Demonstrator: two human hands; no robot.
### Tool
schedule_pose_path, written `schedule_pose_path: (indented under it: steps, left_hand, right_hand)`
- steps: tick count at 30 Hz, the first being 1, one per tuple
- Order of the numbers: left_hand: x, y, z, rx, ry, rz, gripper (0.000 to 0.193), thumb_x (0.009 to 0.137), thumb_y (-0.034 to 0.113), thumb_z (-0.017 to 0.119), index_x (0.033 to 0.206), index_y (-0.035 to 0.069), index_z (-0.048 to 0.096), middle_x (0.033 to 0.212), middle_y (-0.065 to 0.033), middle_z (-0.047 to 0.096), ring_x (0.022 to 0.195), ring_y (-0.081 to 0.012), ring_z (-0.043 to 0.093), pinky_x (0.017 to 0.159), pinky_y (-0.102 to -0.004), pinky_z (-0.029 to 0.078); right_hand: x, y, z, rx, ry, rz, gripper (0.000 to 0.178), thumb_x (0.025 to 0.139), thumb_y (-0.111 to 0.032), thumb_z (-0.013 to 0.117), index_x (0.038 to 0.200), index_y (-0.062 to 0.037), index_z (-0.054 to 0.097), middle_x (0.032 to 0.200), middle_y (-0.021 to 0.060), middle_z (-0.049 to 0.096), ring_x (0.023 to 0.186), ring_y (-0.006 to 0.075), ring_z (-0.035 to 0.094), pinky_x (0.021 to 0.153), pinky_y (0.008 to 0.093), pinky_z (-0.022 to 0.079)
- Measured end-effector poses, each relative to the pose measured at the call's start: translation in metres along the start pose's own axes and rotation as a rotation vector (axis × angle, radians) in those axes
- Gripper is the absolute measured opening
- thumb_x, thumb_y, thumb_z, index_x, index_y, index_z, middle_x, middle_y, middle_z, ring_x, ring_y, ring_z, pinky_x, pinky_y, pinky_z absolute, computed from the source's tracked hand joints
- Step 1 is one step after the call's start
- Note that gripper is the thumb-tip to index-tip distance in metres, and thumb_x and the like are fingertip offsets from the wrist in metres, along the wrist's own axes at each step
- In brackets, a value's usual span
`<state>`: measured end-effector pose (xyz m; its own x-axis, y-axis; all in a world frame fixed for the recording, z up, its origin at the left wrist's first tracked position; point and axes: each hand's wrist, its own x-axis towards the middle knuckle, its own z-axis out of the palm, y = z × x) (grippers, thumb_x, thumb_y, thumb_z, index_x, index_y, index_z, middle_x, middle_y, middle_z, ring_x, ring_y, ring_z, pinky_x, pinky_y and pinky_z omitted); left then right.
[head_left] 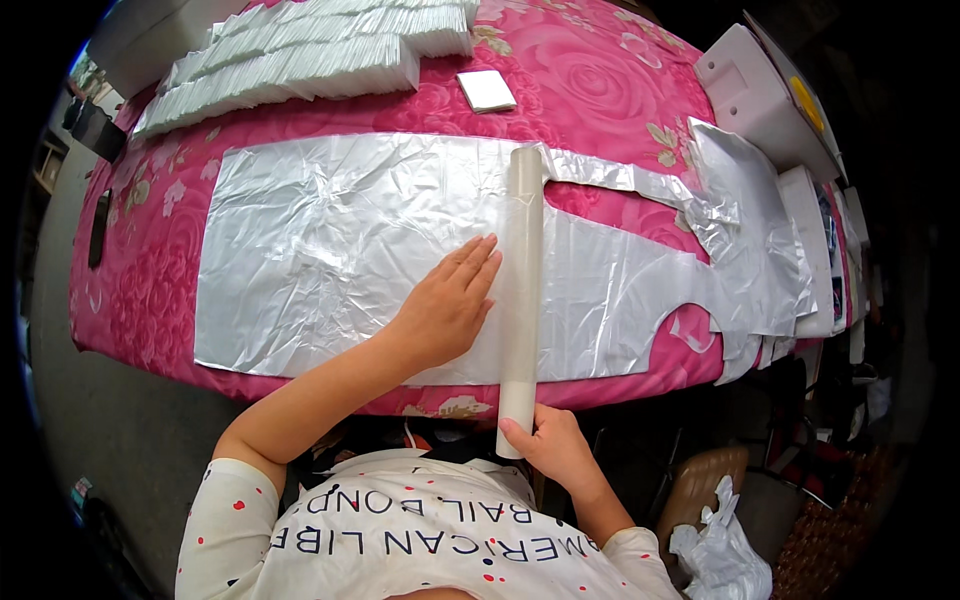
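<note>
A thin, silvery-white plastic sheet (310, 250) lies spread and wrinkled across the table, with curved cut-outs toward its right end. Across it, running from far to near, rests a long pale tube (522, 280), its near end sticking out past the table edge. My right hand (555, 445) grips that near end, thumb on top. Fingers stretched out and together, my left hand (450, 305) is flat on or just over the sheet, left of the tube. Whether its palm presses down is hard to see.
A pink flowered cloth (600, 75) covers the table. Folded white packets (300, 65) stand in long rows at far left, with one packet (486, 91) apart. More crumpled sheeting (755, 230) and a white box (765, 95) are at right. A dark object (100, 228) lies near the left edge.
</note>
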<state>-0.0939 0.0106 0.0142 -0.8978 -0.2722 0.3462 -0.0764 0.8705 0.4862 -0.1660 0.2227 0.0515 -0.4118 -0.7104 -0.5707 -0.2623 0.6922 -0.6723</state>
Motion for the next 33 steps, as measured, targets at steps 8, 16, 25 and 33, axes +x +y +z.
schedule_pose_path:
  steps: [8,16,25,33]
  left_hand:
    - [-0.003,0.001,0.03,0.135,-0.209,-0.056,0.063,0.084,0.021,0.045,0.135,-0.012,0.026,0.145,-0.0253,0.022,0.137,-0.0345,0.019,0.112,-0.043,0.013]
    - [0.004,0.006,0.027,0.209,-0.241,-0.029,0.064,0.085,0.026,0.041,0.135,-0.013,0.027,0.143,-0.0283,0.023,0.137,-0.0357,0.018,0.112,-0.043,0.012]
    - [-0.001,0.003,0.026,0.198,-0.245,-0.031,0.065,0.084,0.025,0.041,0.135,-0.013,0.025,0.143,-0.0291,0.023,0.136,-0.0381,0.018,0.112,-0.0442,0.012]
    - [-0.002,0.001,0.028,0.202,-0.243,-0.029,0.065,0.083,0.025,0.043,0.134,-0.012,0.027,0.145,-0.0267,0.021,0.137,-0.0358,0.017,0.113,-0.0438,0.012]
  right_hand:
    - [0.02,0.015,-0.027,0.02,-0.26,0.035,0.053,0.079,-0.048,0.066,0.092,0.0025,0.066,0.075,0.0155,0.067,0.067,0.0224,0.065,0.064,0.0311,0.05]
    - [0.141,-0.042,-0.091,0.467,-0.071,-0.146,0.04,0.09,-0.035,0.055,0.099,0.0031,0.063,0.085,0.0078,0.066,0.077,0.0149,0.063,0.073,0.0266,0.05]
    - [0.245,-0.066,-0.103,1.627,0.08,-0.299,0.03,0.091,-0.026,0.052,0.109,-0.0016,0.054,0.11,0.0098,0.058,0.101,0.0225,0.056,0.088,0.0374,0.047]
    - [0.243,0.013,-0.271,1.733,0.527,-0.683,0.036,0.098,-0.027,0.031,0.111,-0.0012,0.052,0.115,0.0118,0.058,0.104,0.0304,0.057,0.085,0.0464,0.048]
